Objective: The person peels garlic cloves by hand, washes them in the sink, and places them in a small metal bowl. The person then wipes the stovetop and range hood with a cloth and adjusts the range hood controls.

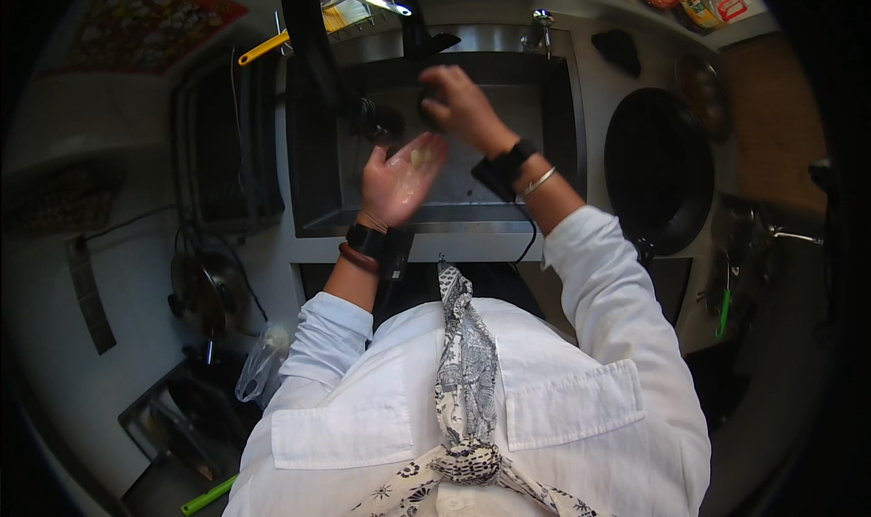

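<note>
Above the stainless steel sink [507, 170], my left hand [405, 180] lies palm up and flat, wet and shiny. A small pale patch [420, 156], solid or liquid I cannot tell, rests near the base of its fingers. My right hand [469, 105] is raised just beyond it to the right, blurred, with curled fingers around or in front of something dark and round; whether it is gripped is unclear. Close to the left fingertips hangs the dark end of a thick black curved fixture [381, 126]. Both wrists wear black bands with dark boxes.
A metal faucet [544, 30] stands at the sink's far edge, near a wire rack with a yellow-handled utensil [264, 47]. Right of the sink lie a black wok [659, 170], a dark cloth-like item [616, 51] and a wooden board [772, 122]. Bottles [704, 3] stand at back right.
</note>
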{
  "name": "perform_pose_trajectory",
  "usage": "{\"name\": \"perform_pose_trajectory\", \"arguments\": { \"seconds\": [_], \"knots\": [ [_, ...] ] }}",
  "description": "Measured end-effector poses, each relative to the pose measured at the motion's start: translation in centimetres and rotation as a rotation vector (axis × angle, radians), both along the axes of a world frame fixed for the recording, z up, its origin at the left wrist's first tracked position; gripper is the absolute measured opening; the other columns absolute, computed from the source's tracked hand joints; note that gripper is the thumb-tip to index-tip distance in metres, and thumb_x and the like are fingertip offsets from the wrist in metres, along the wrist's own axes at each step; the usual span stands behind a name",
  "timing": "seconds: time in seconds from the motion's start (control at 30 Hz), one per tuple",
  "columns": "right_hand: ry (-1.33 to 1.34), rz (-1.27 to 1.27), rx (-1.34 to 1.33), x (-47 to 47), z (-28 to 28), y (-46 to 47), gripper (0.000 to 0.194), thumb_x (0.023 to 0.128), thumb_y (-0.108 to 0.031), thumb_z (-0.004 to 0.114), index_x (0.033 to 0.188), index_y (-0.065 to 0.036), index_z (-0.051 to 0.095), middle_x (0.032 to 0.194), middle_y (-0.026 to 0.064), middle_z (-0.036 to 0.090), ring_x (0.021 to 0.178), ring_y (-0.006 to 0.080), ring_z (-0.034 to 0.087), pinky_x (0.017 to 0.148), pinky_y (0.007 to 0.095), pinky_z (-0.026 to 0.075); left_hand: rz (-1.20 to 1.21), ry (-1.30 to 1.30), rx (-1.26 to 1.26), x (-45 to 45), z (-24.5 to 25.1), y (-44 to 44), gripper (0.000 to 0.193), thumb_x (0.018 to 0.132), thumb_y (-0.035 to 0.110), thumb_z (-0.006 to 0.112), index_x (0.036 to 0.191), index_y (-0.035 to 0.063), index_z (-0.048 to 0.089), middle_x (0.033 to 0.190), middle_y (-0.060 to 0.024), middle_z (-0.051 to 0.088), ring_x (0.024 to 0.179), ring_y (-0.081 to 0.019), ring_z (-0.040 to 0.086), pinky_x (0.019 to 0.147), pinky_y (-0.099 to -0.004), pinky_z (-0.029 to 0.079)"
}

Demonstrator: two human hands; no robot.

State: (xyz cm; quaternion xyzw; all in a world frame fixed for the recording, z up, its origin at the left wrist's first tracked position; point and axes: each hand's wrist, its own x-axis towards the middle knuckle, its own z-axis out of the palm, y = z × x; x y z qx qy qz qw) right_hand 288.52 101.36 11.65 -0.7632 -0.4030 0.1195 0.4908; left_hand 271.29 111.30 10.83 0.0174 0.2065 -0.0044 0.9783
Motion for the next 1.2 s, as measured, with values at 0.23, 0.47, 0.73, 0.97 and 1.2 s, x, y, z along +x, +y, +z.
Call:
{"name": "perform_pose_trajectory", "arguments": {
  "seconds": [0.23, 0.47, 0.73, 0.97, 1.2],
  "knots": [
    [-0.094, -0.103, -0.220, -11.8, -1.8, -2.7, 0.012, 0.078, -0.015, 0.068, 0.085, -0.005, 0.070, 0.086, 0.0160, 0.063, 0.084, 0.0347, 0.064, 0.072, 0.0433, 0.054, -0.149, 0.193, 0.145, -1.3, -1.6, -0.9, 0.074, 0.096, 0.054, 0.047, 0.134, -0.0088, 0.038, 0.135, -0.0207, 0.048, 0.126, -0.0301, 0.047, 0.110, -0.0442, 0.036],
    [-0.031, -0.130, -0.282, -13.3, -2.1, -4.9, 0.009, 0.075, -0.010, 0.066, 0.080, -0.003, 0.068, 0.086, 0.0159, 0.066, 0.084, 0.0334, 0.065, 0.072, 0.0409, 0.054, -0.270, 0.098, 0.018, -2.1, -1.5, -1.8, 0.075, 0.095, 0.056, 0.049, 0.127, -0.0116, 0.042, 0.125, -0.0206, 0.054, 0.118, -0.0295, 0.052, 0.107, -0.0411, 0.038],
    [0.073, -0.326, -0.114, -12.2, 2.4, -5.0, 0.011, 0.078, -0.007, 0.066, 0.087, -0.003, 0.070, 0.088, 0.0177, 0.067, 0.085, 0.0347, 0.066, 0.073, 0.0411, 0.054, -0.405, -0.069, 0.363, -2.1, 1.6, -1.6, 0.070, 0.101, 0.055, 0.035, 0.140, -0.0016, 0.040, 0.139, -0.0130, 0.051, 0.127, -0.0235, 0.047, 0.110, -0.0387, 0.028],
    [-0.273, -0.631, 0.313, -11.5, 5.6, -3.4, 0.014, 0.084, -0.006, 0.063, 0.095, -0.002, 0.070, 0.087, 0.0154, 0.067, 0.087, 0.0323, 0.066, 0.074, 0.0388, 0.053, -0.319, -0.162, 1.443, -2.7, 3.0, 0.9, 0.053, 0.092, 0.009, 0.052, 0.144, 0.0028, 0.043, 0.154, -0.0139, 0.038, 0.143, -0.0241, 0.031, 0.115, -0.0355, 0.023],
    [0.268, -0.733, -0.150, -14.3, -0.3, -5.0, 0.015, 0.088, -0.005, 0.061, 0.099, -0.003, 0.071, 0.097, 0.0186, 0.070, 0.089, 0.0320, 0.069, 0.078, 0.0372, 0.054, -0.374, 0.205, 1.471, -4.7, -3.4, 2.3, 0.038, 0.091, 0.016, 0.061, 0.126, -0.0015, 0.061, 0.131, -0.0126, 0.057, 0.124, -0.0220, 0.049, 0.105, -0.0306, 0.036]
  ]
}}
